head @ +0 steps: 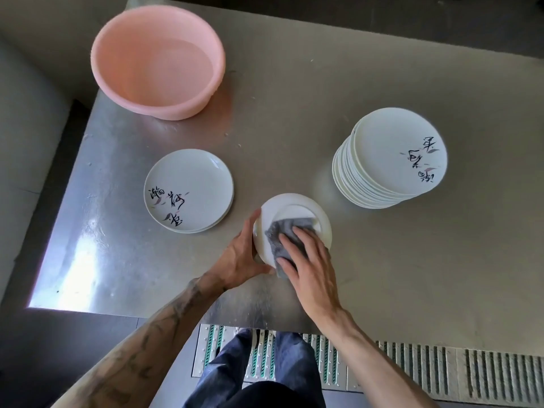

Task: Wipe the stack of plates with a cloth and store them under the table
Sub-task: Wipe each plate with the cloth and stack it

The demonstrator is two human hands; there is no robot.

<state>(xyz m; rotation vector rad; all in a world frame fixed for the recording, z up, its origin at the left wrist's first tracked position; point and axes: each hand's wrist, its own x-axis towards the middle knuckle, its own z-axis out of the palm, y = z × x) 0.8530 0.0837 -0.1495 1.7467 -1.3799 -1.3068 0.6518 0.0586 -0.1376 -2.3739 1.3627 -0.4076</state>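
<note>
I see left hand (240,256) gripping plate (294,206) rim, underside up; right hand (310,270) flat, fingers straight, pressing grey cloth (278,241) onto it above bench (294,113).

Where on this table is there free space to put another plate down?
Bare table lies between the pink basin and the tall stack, in front of that stack toward the near edge, and near-left below the short pile. Crowded: near middle, where left hand and right hand work the plate.
</note>
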